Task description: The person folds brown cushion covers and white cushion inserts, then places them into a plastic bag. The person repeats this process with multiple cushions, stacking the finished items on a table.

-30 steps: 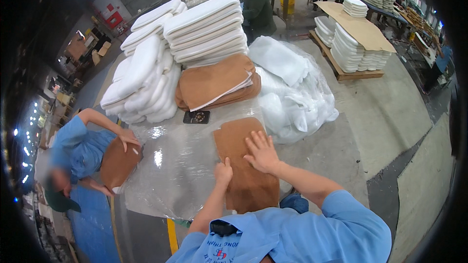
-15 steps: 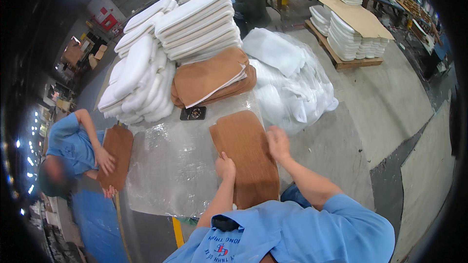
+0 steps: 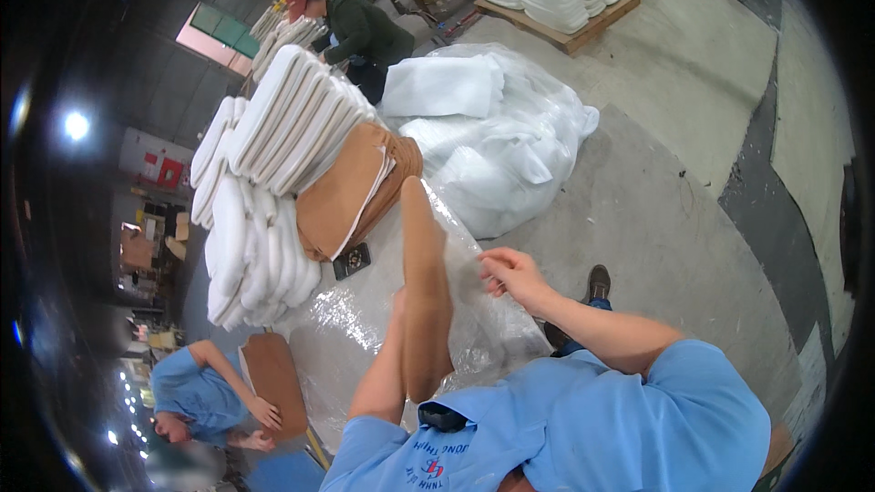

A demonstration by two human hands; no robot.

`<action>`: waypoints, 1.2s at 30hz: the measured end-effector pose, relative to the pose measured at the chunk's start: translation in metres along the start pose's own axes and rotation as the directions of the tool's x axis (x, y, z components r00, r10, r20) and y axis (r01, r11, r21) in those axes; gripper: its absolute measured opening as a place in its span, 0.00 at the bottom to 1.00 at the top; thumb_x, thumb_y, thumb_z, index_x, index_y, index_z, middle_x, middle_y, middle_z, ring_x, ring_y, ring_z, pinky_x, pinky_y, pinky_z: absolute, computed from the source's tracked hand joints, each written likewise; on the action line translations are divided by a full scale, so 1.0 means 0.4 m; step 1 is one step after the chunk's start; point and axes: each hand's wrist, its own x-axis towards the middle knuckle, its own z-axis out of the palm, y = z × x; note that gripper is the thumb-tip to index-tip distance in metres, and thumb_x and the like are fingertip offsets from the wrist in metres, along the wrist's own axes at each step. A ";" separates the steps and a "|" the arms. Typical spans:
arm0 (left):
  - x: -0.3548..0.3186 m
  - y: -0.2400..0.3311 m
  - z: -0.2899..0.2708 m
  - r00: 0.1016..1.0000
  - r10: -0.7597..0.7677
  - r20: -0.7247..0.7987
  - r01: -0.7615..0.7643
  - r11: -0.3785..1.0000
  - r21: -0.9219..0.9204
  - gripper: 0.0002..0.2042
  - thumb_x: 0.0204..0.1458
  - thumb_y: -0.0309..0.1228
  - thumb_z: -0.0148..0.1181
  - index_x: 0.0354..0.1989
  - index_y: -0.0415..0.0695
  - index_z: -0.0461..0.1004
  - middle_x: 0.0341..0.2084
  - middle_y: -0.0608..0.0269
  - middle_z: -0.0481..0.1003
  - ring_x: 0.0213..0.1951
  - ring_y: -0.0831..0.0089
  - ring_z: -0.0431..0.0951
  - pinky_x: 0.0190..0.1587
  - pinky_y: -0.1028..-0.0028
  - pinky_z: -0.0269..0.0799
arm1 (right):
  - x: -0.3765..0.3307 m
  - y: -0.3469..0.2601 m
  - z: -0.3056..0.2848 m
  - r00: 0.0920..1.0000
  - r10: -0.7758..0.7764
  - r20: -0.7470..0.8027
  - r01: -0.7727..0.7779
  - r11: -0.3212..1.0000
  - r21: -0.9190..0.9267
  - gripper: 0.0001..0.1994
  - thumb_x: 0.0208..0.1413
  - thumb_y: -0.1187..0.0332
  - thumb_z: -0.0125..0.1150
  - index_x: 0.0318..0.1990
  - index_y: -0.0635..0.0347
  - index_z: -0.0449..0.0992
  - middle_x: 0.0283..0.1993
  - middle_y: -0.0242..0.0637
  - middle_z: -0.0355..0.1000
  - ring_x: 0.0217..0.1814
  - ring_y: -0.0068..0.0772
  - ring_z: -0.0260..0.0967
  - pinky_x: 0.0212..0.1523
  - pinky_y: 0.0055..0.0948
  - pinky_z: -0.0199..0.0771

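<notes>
A brown cushion stands tilted up on edge in front of me, its narrow side toward my view. My left hand grips it from the left; most of the fingers are hidden behind it. To its right, my right hand hangs in the air, touching nothing, with loosely bent fingers apart. Beneath is a table covered in clear plastic sheet. Just beyond the cushion lies a pile of brown fabric covers with white edges showing. A dark phone-like object rests beside that pile.
White foam pads are stacked high at the far left. A plastic-wrapped white bundle sits beyond the table. At left, a co-worker in blue handles another brown piece. A person in dark green bends farther back. A loaded pallet stands far right.
The cushion has gone from lying nearly flat to tilted on edge. My right hand has come off its right side. The whole view has turned, shifting the surroundings.
</notes>
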 end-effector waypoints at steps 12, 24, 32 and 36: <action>-0.056 -0.161 0.076 0.783 -0.386 0.487 0.375 0.918 0.125 0.22 0.73 0.41 0.48 0.57 0.33 0.77 0.46 0.48 0.84 0.50 0.53 0.83 0.51 0.57 0.77 | -0.030 0.081 -0.078 0.968 0.180 -0.173 -0.145 0.969 0.199 0.19 0.67 0.56 0.66 0.60 0.52 0.74 0.52 0.30 0.80 0.53 0.25 0.76 0.51 0.34 0.76; -0.051 -0.292 0.128 0.896 0.173 0.410 -0.416 0.001 0.909 0.15 0.70 0.38 0.52 0.50 0.41 0.79 0.41 0.41 0.82 0.45 0.40 0.81 0.48 0.51 0.76 | -0.135 0.294 -0.159 0.878 0.388 -0.280 -0.293 0.899 0.326 0.10 0.69 0.67 0.61 0.54 0.57 0.77 0.38 0.35 0.81 0.25 0.27 0.73 0.25 0.29 0.71; -0.036 -0.246 0.179 0.939 0.205 0.275 -0.283 0.009 0.959 0.19 0.65 0.45 0.57 0.42 0.40 0.83 0.41 0.39 0.82 0.47 0.41 0.81 0.51 0.50 0.74 | -0.109 0.350 -0.187 0.831 0.388 -0.399 -0.128 0.831 0.541 0.16 0.71 0.64 0.55 0.58 0.63 0.76 0.50 0.43 0.80 0.46 0.40 0.80 0.48 0.40 0.80; -0.003 -0.249 0.254 0.973 0.167 0.160 -0.179 0.103 0.979 0.23 0.65 0.51 0.55 0.43 0.41 0.83 0.40 0.40 0.83 0.46 0.41 0.82 0.52 0.50 0.74 | -0.085 0.412 -0.208 0.935 0.291 -0.205 -0.024 0.625 0.780 0.20 0.74 0.58 0.50 0.61 0.64 0.75 0.58 0.47 0.78 0.57 0.46 0.78 0.58 0.44 0.79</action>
